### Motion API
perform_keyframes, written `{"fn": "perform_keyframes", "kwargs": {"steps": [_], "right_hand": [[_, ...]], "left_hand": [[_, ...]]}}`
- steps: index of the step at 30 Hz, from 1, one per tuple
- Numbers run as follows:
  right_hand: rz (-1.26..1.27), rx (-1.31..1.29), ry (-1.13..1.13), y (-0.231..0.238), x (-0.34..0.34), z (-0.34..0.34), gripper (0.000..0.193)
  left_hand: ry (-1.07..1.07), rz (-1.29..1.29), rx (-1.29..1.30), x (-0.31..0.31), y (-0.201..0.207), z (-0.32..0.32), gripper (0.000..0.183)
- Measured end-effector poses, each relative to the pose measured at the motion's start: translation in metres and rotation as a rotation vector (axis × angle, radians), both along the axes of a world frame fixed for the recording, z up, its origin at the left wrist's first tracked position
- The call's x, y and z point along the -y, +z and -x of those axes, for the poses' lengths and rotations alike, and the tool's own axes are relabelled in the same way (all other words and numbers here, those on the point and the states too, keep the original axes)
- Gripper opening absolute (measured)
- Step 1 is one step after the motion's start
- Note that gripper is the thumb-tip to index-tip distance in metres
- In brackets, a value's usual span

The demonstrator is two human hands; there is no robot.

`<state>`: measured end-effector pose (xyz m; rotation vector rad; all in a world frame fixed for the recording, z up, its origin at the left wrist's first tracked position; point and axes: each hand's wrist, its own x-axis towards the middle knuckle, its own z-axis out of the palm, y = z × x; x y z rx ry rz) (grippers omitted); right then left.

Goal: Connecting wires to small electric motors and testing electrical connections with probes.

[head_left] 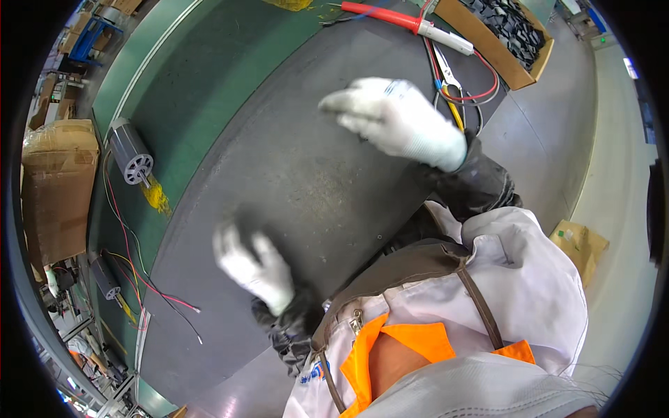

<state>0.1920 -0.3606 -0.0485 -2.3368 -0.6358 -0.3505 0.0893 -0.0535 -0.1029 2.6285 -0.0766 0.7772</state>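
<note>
Gloved hands [252, 265] [401, 124]: 2
Gray motors [129, 151] [104, 277]: 2
Red-white tool [394, 19]: 1
Scissors [447, 71]: 1
Parts box [481, 43]: 1
Black parts [503, 31]: many, can't count

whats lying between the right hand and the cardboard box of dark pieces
In the head view, scissors, red wire and part of a red and white pen-shaped tool lie between the right hand and the box.

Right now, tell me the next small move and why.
Probably ease the left hand toward the red wire's tip: it lies on the dark mat nearby, and that hand's thumb and fingers stand apart with nothing seen between them.
</note>
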Motion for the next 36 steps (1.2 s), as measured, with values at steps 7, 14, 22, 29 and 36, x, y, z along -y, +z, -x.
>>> {"fn": "perform_keyframes", "kwargs": {"steps": [7, 14, 22, 29, 36], "right_hand": [[-0.004, -0.048, 0.007, -0.038, -0.034, 0.037, 0.027], [-0.314, -0.090, -0.433, -0.063, 0.052, -0.012, 0.027], [0.079, 0.146, -0.485, -0.068, 0.056, -0.031, 0.030], [-0.242, -0.101, 0.008, -0.043, -0.057, -0.088, 0.037], [-0.552, -0.333, 0.117, -0.078, -0.053, -0.114, 0.034]], "left_hand": [[-0.562, -0.028, -0.110, 0.097, -0.009, -0.039, 0.045], [-0.701, 0.045, -0.107, 0.162, -0.011, -0.128, 0.040], [-0.816, 0.296, -0.158, 0.157, -0.012, -0.142, 0.028], [-0.394, 0.709, -0.191, 0.133, -0.032, -0.149, 0.036], [-0.387, 0.477, -0.156, 0.119, -0.049, -0.169, 0.041]]}}
